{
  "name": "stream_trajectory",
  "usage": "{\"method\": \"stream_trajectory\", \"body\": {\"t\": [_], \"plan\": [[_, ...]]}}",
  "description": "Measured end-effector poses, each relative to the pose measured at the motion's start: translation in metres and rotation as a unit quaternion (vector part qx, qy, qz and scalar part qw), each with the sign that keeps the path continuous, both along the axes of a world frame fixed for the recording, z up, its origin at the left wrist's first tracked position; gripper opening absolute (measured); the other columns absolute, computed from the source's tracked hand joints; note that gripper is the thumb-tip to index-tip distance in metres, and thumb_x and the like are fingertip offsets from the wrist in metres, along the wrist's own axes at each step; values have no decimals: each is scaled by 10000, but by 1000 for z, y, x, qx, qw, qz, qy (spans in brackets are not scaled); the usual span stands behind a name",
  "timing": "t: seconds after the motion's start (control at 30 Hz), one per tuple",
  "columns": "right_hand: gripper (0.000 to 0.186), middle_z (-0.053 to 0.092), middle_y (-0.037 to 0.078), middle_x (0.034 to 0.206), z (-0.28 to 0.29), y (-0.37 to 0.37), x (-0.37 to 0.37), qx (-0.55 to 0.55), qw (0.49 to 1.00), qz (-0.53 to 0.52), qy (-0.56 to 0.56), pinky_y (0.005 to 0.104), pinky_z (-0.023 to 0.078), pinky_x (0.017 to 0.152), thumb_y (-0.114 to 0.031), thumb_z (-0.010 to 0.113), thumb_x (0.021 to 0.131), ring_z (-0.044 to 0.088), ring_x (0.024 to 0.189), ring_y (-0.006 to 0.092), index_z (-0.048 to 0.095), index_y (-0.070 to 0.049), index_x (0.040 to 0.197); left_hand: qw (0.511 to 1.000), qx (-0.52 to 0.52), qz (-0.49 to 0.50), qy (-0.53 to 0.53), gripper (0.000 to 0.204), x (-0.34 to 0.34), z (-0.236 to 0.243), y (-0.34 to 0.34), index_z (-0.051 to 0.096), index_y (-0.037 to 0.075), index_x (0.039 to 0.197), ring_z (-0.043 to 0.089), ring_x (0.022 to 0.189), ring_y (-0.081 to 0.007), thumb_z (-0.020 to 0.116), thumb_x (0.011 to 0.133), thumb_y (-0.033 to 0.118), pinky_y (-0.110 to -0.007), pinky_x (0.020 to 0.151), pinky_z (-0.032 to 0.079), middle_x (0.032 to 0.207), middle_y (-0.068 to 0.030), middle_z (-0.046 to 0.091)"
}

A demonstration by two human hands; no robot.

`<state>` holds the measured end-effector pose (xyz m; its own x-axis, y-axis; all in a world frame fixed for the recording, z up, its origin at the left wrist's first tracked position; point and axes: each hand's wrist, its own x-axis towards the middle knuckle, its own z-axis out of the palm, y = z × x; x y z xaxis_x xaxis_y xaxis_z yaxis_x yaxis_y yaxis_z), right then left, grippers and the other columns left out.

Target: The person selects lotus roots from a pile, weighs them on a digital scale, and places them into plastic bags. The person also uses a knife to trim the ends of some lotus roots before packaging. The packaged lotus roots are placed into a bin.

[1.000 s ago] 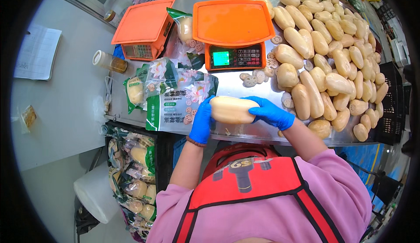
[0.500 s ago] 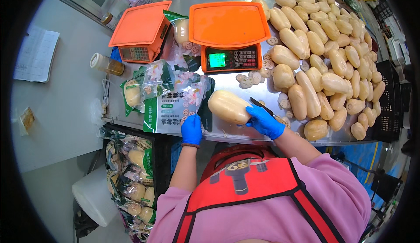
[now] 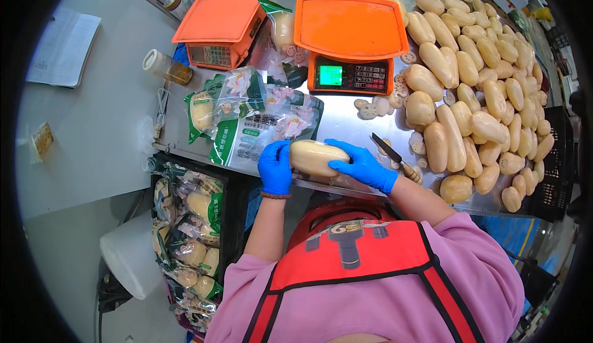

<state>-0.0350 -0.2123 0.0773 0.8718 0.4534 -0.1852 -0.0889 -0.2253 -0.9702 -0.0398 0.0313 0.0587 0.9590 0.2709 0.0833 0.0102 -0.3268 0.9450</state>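
A peeled, cream-coloured lotus root section (image 3: 316, 158) lies crosswise in front of me at the table's near edge. My right hand (image 3: 364, 165), in a blue glove, is closed round its right end. My left hand (image 3: 275, 169), gloved too, is at the root's left end, its fingers closed at the edge of a printed green and clear plastic bag (image 3: 247, 131); its fingertips are partly hidden. The bag lies flat under and beyond the hands. A knife with a dark blade (image 3: 386, 148) rests to the right of my right hand.
Many lotus roots (image 3: 488, 120) are heaped at right, with cut slices (image 3: 377, 107) nearby. Two orange scales (image 3: 350, 26) (image 3: 220, 15) stand at the back. Bagged roots (image 3: 201, 111) lie left; more fill a crate (image 3: 199, 244) below. A jar (image 3: 167, 67) stands far left.
The lotus root has moved down and left relative to the table, from a tilted to a nearly level position, its left end now against my left hand. The view has shifted slightly.
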Motion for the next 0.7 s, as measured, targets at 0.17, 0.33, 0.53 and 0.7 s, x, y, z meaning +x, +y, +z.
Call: {"method": "stream_trajectory", "body": {"t": [0.17, 0.33, 0.53, 0.7], "plan": [[638, 608, 218, 1180, 15, 8, 7, 65, 988, -74, 117, 375, 496, 879, -383, 669, 840, 621, 1060, 308, 460, -77, 1360, 992, 111, -39, -54, 152, 0, 32, -10, 646, 16, 1004, 623, 846, -261, 582, 868, 35, -347, 779, 486, 916, -131, 649], [637, 607, 217, 1183, 15, 11, -1, 4, 1000, -16, -13, 365, 499, 872, -368, 674, 840, 633, 1035, 288, 456, -75, 1362, 934, 281, -184, -121, 213, 6, 59, -20, 633, 23, 1053, 623, 828, -294, 586, 845, 17, -347, 764, 488, 947, -152, 647], [551, 583, 144, 1113, 18, 3, 7, 281, 891, -237, 267, 304, 580, 660, -408, 529, 936, 622, 920, 208, 466, 16, 1284, 976, 197, -93, -23, 138, 4, 46, -28, 650, 58, 969, 605, 797, -339, 592, 844, 70, -411, 733, 483, 875, -142, 634], [550, 587, 140, 1111, 23, -10, 8, 228, 929, -186, 223, 305, 569, 680, -406, 528, 936, 630, 898, 200, 461, 11, 1287, 990, 105, -90, -25, 76, 15, 29, -17, 629, 41, 891, 593, 933, -308, 619, 846, 100, -379, 839, 464, 990, -141, 630]]}}
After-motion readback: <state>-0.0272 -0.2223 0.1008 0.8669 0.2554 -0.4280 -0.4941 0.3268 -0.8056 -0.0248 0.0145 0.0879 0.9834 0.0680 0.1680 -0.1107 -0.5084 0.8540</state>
